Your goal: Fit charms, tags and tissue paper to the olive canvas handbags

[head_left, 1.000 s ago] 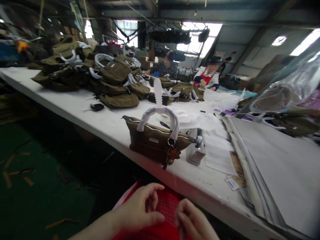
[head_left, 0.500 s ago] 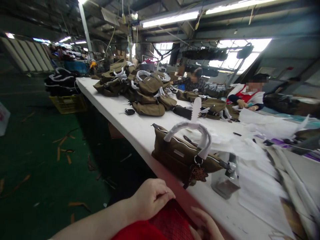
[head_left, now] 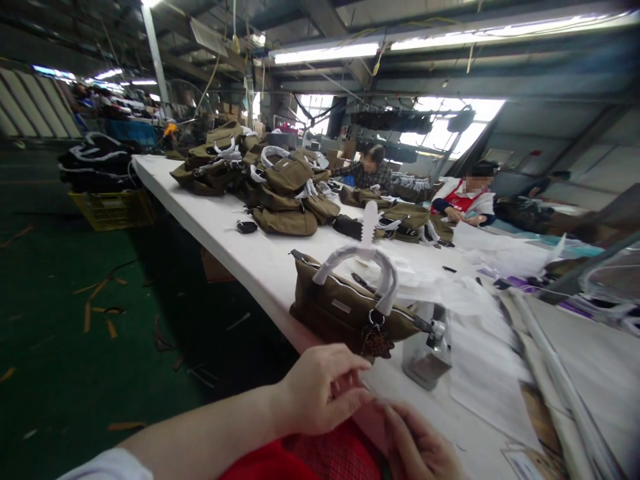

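My left hand [head_left: 325, 390] is at the near table edge, its fingers curled and its thumb reaching to the fingertips of my right hand [head_left: 420, 440]. The right fingers are pinched together. Anything between the fingertips is too small or hidden to make out. Just beyond the hands stands an olive-brown handbag [head_left: 330, 303] with a zip top and a small metal plate. Its handles [head_left: 345, 253] are wrapped in white, with a white serrated strip [head_left: 370, 223] standing up from them. From a ring hangs a brown spotted charm [head_left: 377, 341].
A silver-grey metal box [head_left: 427, 363] stands right of the bag, near white sheets [head_left: 485, 360]. Farther back lies a heap of similar bags [head_left: 285, 177]. Two co-workers [head_left: 463, 200] are across the white table [head_left: 210, 227]. A yellow crate [head_left: 115, 210] is on the floor at left.
My two hands have risen from the red cloth at my lap and come together, fingertips meeting. The view has turned slightly right, so the table and bag appear farther left.
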The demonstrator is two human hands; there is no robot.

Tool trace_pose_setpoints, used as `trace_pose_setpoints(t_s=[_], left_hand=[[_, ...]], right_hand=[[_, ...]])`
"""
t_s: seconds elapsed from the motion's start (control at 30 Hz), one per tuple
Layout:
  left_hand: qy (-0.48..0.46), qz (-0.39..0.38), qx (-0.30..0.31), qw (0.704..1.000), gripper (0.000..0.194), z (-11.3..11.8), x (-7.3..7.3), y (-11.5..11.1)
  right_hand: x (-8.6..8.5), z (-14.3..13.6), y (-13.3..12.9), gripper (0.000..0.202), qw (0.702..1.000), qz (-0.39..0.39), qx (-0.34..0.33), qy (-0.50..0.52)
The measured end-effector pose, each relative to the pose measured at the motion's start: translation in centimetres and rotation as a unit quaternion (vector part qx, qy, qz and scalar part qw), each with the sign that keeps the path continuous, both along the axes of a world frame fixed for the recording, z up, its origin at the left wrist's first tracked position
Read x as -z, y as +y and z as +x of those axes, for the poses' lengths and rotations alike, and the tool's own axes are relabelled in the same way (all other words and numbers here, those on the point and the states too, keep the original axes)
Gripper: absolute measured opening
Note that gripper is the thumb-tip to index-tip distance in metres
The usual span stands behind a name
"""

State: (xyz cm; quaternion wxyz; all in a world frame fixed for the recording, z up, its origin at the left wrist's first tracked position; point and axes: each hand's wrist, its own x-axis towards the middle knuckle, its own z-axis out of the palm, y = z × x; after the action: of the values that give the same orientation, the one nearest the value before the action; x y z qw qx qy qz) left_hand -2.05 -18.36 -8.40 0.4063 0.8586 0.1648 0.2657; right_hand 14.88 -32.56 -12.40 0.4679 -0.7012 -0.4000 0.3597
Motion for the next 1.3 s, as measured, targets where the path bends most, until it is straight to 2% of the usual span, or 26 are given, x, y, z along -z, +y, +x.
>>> trace_pose_setpoints(t_s=[0.07,0.13,0.27,0.4,0.57,0.67,0.77,0.83,0.93,1.0,1.17,1.3], left_hand=[[0.003,0.006,-0.079,0.997,0.037,1.0,-0.1,1.2],[0.019,0.008,-0.138,0.990,0.033,2.5,0.1,2.3],[0.059,-0.011,-0.165,0.984,0.027,5.3,1.1,3.3],[0.085,-0.062,-0.183,0.977,0.023,6.2,1.2,3.5],[0.072,-0.084,-0.141,0.984,0.025,5.9,0.7,3.9],[0.048,-0.202,-0.144,0.968,0.023,6.1,1.5,3.9],[-0.008,-0.363,-0.137,0.922,0.029,6.3,2.7,4.3],[-0.029,-0.424,-0.122,0.897,0.031,6.1,3.1,4.7],[-0.013,-0.452,-0.113,0.885,0.036,5.7,2.8,5.3],[-0.013,-0.464,-0.106,0.880,0.039,5.4,2.4,5.5],[-0.016,-0.519,-0.090,0.850,0.040,4.9,1.8,5.7],[-0.007,-0.538,-0.081,0.839,0.038,4.5,1.5,5.7]], right_hand=[[-0.2,1.9,1.0,0.046,0.995,0.033,0.065,-0.066],[-0.4,3.4,2.8,0.046,0.987,0.072,0.097,-0.106],[-0.4,3.6,6.0,0.044,0.993,0.070,0.038,-0.092],[-0.5,2.3,6.8,0.039,0.995,0.066,0.018,-0.078],[-0.4,1.5,6.8,0.043,0.997,0.061,0.020,0.033],[-0.1,0.6,7.0,0.045,0.995,0.062,0.001,0.074],[-0.2,0.0,6.9,0.042,0.998,0.067,-0.013,0.014],[-0.5,0.2,6.5,0.038,0.994,0.083,0.016,-0.066],[-1.1,1.2,5.7,0.030,0.971,0.113,0.088,-0.190],[-1.4,1.9,5.4,0.028,0.961,0.115,0.105,-0.227],[-1.6,2.2,5.5,0.033,0.969,0.075,0.098,-0.214],[-1.3,1.9,5.7,0.038,0.975,0.057,0.078,-0.200]])
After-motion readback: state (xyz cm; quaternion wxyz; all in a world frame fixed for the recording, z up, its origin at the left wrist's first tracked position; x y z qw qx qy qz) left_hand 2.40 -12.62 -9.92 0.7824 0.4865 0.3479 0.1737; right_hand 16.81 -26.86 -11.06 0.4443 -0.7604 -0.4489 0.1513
